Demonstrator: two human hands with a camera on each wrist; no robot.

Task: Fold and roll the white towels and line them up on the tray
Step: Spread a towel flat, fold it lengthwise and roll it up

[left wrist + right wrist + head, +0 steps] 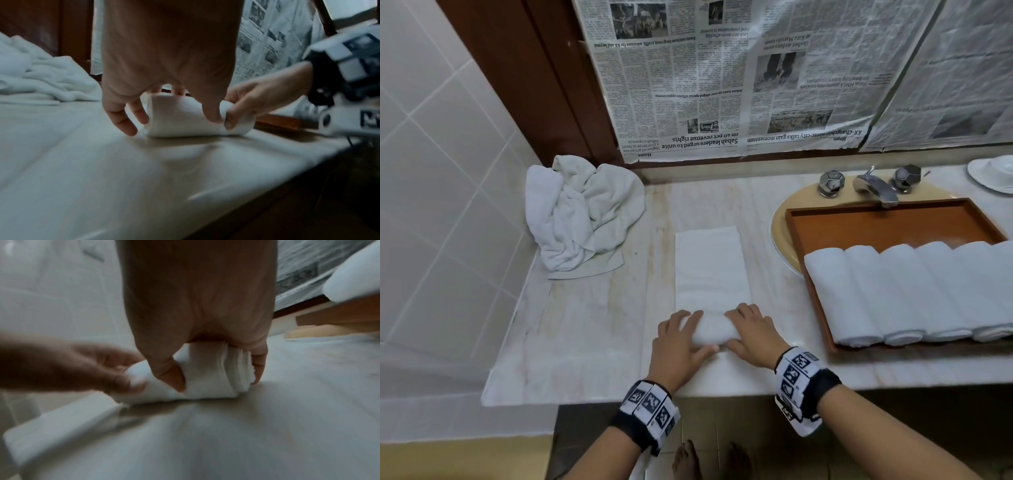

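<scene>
Both hands are down on the job: the left hand [681, 339] curls over the near-left end of the half-rolled towel [710, 274], thumb tucked against the roll's near face, and the right hand [751, 330] grips the right end the same way, thumb pressed into the cloth, fingers wrapped over the top. Between them sits a short, fat roll, with the rest of the folded strip lying flat on the marble counter [592, 315], stretching away toward the wall.

That terry looks soft, light and springy, so my read is it will loosen the instant pressure eases. Best purchase is right where they have it, at both ends, palms on top, keeping the layered edges square as it turns.

Off to the right, the wooden tray [887, 222] rests across the basin, with a row of finished rolls [914, 291] lined up side by side along its near part. Back left, a crumpled heap of towels [582, 212] waits in the corner. Newspaper [722, 78] covers the wall behind.
</scene>
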